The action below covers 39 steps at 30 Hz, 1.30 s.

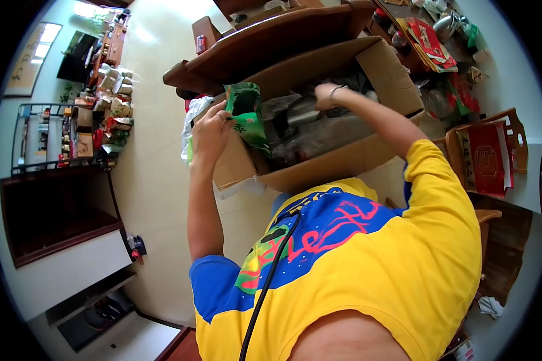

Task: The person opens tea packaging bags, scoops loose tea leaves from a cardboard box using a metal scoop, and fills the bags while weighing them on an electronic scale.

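My left hand (211, 129) is closed on the edge of a green plastic bag (256, 129) with dark patches, at the left end of an open cardboard box (337, 165). My right hand (326, 97) reaches into the box near its far side, with a band on the wrist. Its fingers curl downward, and whatever they hold is hidden. Below and around it lie clear plastic wrapping (322, 138) and dark and grey items that I cannot make out. The box flaps are folded outward.
A wooden table (271, 45) stands just beyond the box. To the right are a wooden chair (518, 141) with a red bag (488, 157) on it and a cluttered side surface. A white bag (194, 114) lies left of the box. Loaded shelves (81, 135) line the left wall.
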{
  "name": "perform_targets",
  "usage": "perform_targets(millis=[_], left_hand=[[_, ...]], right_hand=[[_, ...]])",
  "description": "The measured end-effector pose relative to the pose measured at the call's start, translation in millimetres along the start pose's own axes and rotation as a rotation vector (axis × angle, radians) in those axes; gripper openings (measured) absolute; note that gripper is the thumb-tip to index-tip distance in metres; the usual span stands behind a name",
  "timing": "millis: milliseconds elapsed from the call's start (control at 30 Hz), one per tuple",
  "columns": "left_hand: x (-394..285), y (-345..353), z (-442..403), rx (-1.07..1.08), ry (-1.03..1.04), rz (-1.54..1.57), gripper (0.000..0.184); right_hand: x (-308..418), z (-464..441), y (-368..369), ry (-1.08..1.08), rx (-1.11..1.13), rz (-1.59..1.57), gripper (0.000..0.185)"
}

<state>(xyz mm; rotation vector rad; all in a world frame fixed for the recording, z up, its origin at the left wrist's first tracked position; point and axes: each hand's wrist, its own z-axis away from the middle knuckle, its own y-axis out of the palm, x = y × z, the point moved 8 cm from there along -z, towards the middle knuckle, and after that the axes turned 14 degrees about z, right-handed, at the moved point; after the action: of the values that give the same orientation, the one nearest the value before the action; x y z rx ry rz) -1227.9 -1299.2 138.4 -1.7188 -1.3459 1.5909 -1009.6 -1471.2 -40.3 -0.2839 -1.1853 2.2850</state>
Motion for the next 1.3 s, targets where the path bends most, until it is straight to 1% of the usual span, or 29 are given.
perform_targets(millis=[33,67,100,133,167,233,300,367,433,467,533,567,633,667,767,900,933,967,1067,1133,1167,1300], left_hand=[[-3.0,1.4,0.4,0.017,0.004,0.001,0.018],[-5.7,0.9,0.7,0.017,-0.006,-0.013,0.017],[-8.1,1.0,0.4,0.014,-0.013,-0.029,0.017],[-12.7,0.6,0.6,-0.002,0.025,-0.025,0.015],[-16.8,1.2,1.7,0.011,0.028,-0.026,0.015],[-19.8,-1.1,3.2,0.011,-0.045,-0.011,0.01],[-18.8,1.8,6.5,0.017,-0.04,-0.017,0.008],[-19.1,1.5,9.0,-0.032,-0.037,-0.013,0.008],[-17.1,5.8,9.6,-0.029,-0.068,-0.016,0.008],[-17.4,7.0,8.0,-0.026,-0.082,-0.019,0.008],[-15.3,10.5,3.8,-0.024,-0.079,-0.018,0.008],[-15.7,11.9,1.3,-0.018,-0.082,-0.027,0.008],[-8.7,16.2,-0.9,0.028,-0.203,0.015,0.011],[-7.6,17.8,-0.5,0.005,-0.138,0.004,0.006],[-8.8,20.4,-2.5,-0.011,-0.092,-0.003,0.006],[-6.9,23.9,-6.6,-0.026,-0.084,-0.015,0.005],[-5.2,25.2,-7.3,-0.024,-0.114,0.004,0.006],[-4.0,26.5,-7.6,-0.021,-0.143,0.022,0.006],[-8.8,28.8,-14.4,-0.023,-0.107,0.02,0.005],[-6.3,31.1,-15.6,-0.019,-0.137,0.036,0.006],[-4.1,32.4,-16.2,-0.017,-0.166,0.055,0.006],[-6.9,35.0,-24.0,0.001,-0.161,0.027,0.007]], right_hand=[[8.9,-24.5,25.0,0.005,-0.012,-0.002,0.024],[27.5,-29.9,32.9,-0.026,0.052,0.1,0.03],[39.4,-58.9,55.5,-0.073,-0.025,0.208,0.035],[49.8,-69.9,63.4,0.042,-0.043,0.322,0.032],[54.0,-80.6,70.5,0.015,-0.194,0.193,0.025],[58.4,-109.2,95.2,0.131,-0.134,0.088,0.02],[62.8,-124.3,104.0,0.131,-0.15,0.12,0.02],[64.8,-136.3,107.2,0.128,-0.168,0.156,0.02],[62.7,-143.6,102.9,0.179,-0.328,0.077,0.022],[64.5,-148.1,107.7,0.173,-0.326,0.068,0.022],[70.0,-161.5,118.2,0.205,-0.47,0.069,0.023],[75.2,-172.3,125.4,0.2,-0.469,0.06,0.023],[76.4,-181.4,129.9,0.277,-0.54,-0.03,0.023],[75.3,-189.7,133.1,0.278,-0.536,-0.036,0.023],[72.0,-203.0,135.9,0.231,-0.45,-0.078,0.023],[56.0,-221.3,140.2,0.107,-0.269,-0.158,0.024],[54.7,-223.3,142.5,0.09,-0.241,-0.176,0.024],[55.0,-223.6,144.7,0.086,-0.227,-0.179,0.024],[65.6,-223.4,145.0,0.154,-0.265,-0.157,0.024],[71.1,-223.2,142.3,0.169,-0.258,-0.166,0.024],[70.2,-223.7,141.8,0.156,-0.242,-0.174,0.024],[62.1,-219.9,141.4,0.1,-0.174,-0.208,0.024]])
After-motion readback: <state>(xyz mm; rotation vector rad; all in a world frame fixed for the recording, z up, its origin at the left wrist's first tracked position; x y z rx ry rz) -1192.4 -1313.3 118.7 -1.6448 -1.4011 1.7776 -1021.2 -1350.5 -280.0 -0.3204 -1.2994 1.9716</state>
